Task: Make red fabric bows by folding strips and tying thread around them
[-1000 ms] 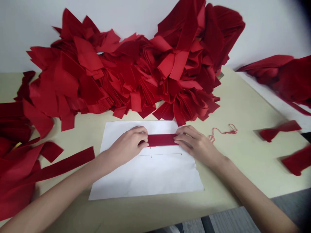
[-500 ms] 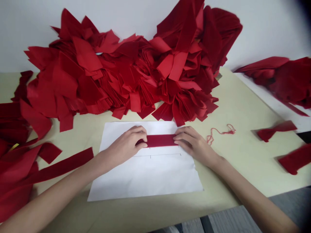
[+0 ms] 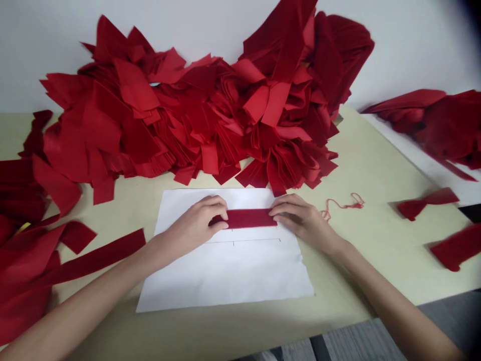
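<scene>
A folded strip of red velvet ribbon (image 3: 251, 218) lies flat across a white sheet of paper (image 3: 225, 281), just above ruled black lines with short tick marks. My left hand (image 3: 203, 215) grips the ribbon's left end, thumb at the lower edge and fingers curled over the top. At the opposite end, my right hand (image 3: 298, 214) has the ribbon between thumb and fingers. The end inside the left hand is partly hidden. A tangle of red thread (image 3: 343, 204) lies to the right of my right hand.
A large heap of red ribbon pieces (image 3: 195, 110) is piled against the wall. Loose ribbon strips (image 3: 71, 260) lie at the left. Bow-shaped pieces (image 3: 424, 203) sit on the right, and a second red pile (image 3: 443, 125) rests on a white surface behind them.
My right hand has shifted very slightly at the ribbon's right end, showing a little more of its lower corner. My left hand and the ribbon stay almost still.
</scene>
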The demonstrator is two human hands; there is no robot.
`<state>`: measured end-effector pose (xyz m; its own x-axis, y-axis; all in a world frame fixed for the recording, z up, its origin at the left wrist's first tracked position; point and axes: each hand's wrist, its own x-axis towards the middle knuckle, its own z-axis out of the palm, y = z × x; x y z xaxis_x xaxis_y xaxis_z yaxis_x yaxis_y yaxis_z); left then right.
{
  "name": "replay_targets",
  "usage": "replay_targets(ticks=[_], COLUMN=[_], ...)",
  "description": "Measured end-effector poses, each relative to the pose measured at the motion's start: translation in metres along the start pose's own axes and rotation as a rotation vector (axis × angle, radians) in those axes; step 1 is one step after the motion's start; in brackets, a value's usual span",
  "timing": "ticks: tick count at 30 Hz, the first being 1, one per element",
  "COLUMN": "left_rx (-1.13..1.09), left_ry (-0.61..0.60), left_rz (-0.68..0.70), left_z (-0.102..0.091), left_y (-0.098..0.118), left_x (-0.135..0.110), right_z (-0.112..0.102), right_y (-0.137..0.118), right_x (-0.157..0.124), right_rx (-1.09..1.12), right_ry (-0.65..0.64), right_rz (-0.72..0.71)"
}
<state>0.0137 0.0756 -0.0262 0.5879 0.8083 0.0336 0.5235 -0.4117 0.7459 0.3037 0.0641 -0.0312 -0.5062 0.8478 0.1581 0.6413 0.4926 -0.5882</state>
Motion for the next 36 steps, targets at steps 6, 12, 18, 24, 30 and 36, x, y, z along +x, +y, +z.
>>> replay_targets(ticks=[6,12,18,24,30,36], left_rx=[-0.006,-0.030,0.003,0.035,0.034,0.071], left_ry=[0.000,0.018,0.014,0.024,0.030,0.009], left_rz=[-0.002,0.016,0.030,0.047,0.033,0.043], left_z=[-0.001,-0.001,0.001,0.001,0.001,-0.002], left_y=[0.001,-0.002,-0.002,-0.003,-0.001,0.000], left_x=[0.000,-0.001,-0.001,-0.001,-0.002,0.002], right_z=[-0.001,0.000,-0.007,0.013,0.038,0.040], right_y=[0.000,-0.003,-0.018,-0.051,-0.066,-0.063], right_x=[0.000,0.000,0.014,0.051,0.070,0.072], right_rx=[-0.008,-0.038,-0.099,-0.056,-0.156,-0.171], right_ry=[-0.003,0.010,0.108,-0.008,-0.128,-0.114], right_rz=[-0.005,-0.008,-0.051,-0.064,0.034,0.016])
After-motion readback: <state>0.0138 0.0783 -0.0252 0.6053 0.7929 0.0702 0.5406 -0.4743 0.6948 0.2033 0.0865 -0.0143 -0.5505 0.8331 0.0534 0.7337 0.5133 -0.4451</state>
